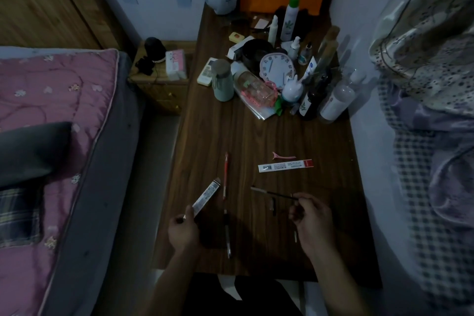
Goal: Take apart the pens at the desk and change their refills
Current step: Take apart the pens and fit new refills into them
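My left hand (183, 231) grips the lower end of a white refill box (206, 197), which points up and right over the desk's left edge. My right hand (310, 215) pinches a thin dark refill (272, 192) by its right end; the tip points left, just above the wooden desk (256, 136). A red pen (225, 174) lies upright in the middle. A black pen (227, 233) lies between my hands. Small dark pen parts (272, 204) rest under the refill. A second refill box (285, 165) lies flat farther back.
A pink hair clip (283, 155) lies beside the second box. Bottles, a clock (275, 68), a cup (222, 79) and packaging crowd the far half of the desk. A bed with a pink quilt (51, 110) is left, hanging fabric (423, 110) right.
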A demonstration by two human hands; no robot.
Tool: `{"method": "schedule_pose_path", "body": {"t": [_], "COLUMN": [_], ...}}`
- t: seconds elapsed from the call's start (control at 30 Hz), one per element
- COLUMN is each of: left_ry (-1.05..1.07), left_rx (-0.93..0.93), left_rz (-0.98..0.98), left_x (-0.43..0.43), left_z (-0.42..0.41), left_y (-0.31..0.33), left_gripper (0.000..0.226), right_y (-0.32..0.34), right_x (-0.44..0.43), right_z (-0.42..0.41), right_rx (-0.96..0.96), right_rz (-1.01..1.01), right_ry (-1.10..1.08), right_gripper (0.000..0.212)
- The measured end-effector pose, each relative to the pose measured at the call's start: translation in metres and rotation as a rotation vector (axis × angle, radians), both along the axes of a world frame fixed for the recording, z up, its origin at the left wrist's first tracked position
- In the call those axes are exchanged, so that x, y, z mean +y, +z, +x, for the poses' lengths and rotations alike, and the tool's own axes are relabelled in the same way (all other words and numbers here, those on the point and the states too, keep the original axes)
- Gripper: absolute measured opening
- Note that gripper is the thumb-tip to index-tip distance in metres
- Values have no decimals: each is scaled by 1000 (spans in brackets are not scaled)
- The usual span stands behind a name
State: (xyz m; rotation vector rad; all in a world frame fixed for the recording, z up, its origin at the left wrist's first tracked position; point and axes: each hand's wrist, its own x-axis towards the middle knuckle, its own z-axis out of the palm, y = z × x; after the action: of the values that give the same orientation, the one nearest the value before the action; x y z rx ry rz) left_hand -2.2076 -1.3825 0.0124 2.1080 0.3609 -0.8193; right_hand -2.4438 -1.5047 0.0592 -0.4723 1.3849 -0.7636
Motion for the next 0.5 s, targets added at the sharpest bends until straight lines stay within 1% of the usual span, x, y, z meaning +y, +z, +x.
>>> {"method": "schedule_pose_path", "body": {"t": [0.13, 0.2, 0.3, 0.37, 0.4, 0.43, 0.5], "left_ry": [-42, -117, -281, -370, -437, -508, -666], "left_rx": [-67, -112, -239, -306, -356, -413, -525], "left_rz": [50, 71, 172, 286, 336, 361, 346], "left_x": [2, 5, 10, 13, 14, 16, 20], "left_z": [-8, -11, -16, -20, -23, -27, -36], "left_y": [-3, -3, -4, -6, -6, -7, -10], "left_gripper": [36, 37, 51, 60, 61, 58, 44], "right_y": [-1, 0, -1, -2, -2, -2, -1], "right_x": [1, 1, 2, 4, 6, 7, 8], "right_z": [0, -2, -4, -3, -2, -2, 0], "right_rx": [-73, -120, -156, -116, -91, -79, -113], "right_rz": [34, 49, 76, 82, 78, 70, 51], "right_ry": [-10, -20, -54, -33, -16, -1, 8], "right_gripper": [16, 14, 13, 14, 16, 17, 18]}}
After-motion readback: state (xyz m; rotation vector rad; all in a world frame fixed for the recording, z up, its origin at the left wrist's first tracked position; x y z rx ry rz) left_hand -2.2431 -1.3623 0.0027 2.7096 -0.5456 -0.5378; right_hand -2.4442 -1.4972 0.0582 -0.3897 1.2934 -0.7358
